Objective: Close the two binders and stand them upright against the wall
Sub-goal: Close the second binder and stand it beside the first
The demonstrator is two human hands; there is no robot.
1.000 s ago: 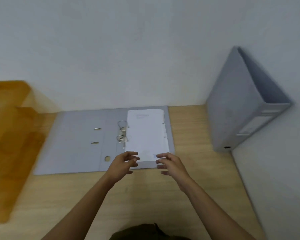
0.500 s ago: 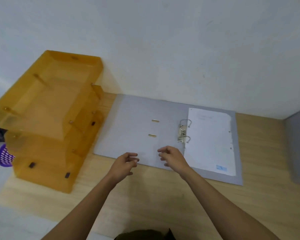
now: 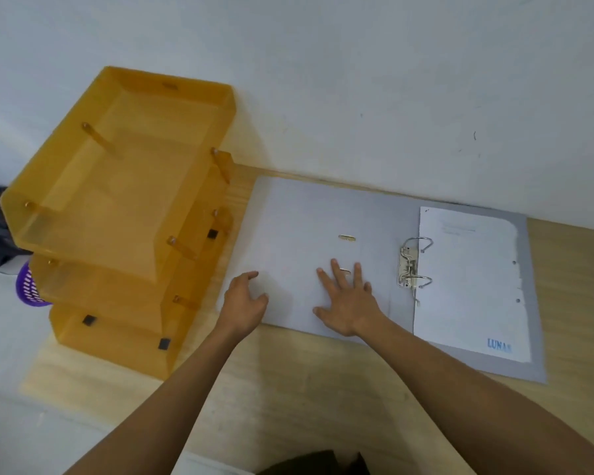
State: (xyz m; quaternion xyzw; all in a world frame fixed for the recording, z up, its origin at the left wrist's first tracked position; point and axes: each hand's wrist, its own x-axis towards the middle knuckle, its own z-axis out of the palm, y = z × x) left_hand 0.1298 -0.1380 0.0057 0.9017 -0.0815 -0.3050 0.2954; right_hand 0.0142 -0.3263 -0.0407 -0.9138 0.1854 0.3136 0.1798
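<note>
A grey lever-arch binder (image 3: 302,221) lies open and flat on the wooden desk, its far edge close to the wall. Its metal rings (image 3: 413,265) stand open at the spine, and a white sheet of paper (image 3: 470,282) lies on the right-hand cover. My right hand (image 3: 348,301) rests flat, fingers spread, on the left-hand cover near the spine. My left hand (image 3: 246,301) hovers with curled fingers at the front left edge of that cover, holding nothing. The second binder is out of view.
An orange translucent stack of letter trays (image 3: 117,214) stands just left of the binder, against the white wall (image 3: 357,80). A purple basket (image 3: 30,286) and dark cloth lie beyond the desk's left edge. The wooden desk (image 3: 306,389) runs toward me.
The view has swung left, so the upright binder at the right has left the frame. Both hands moved from the paper's front edge to the left cover; the right hand now lies flat on it.
</note>
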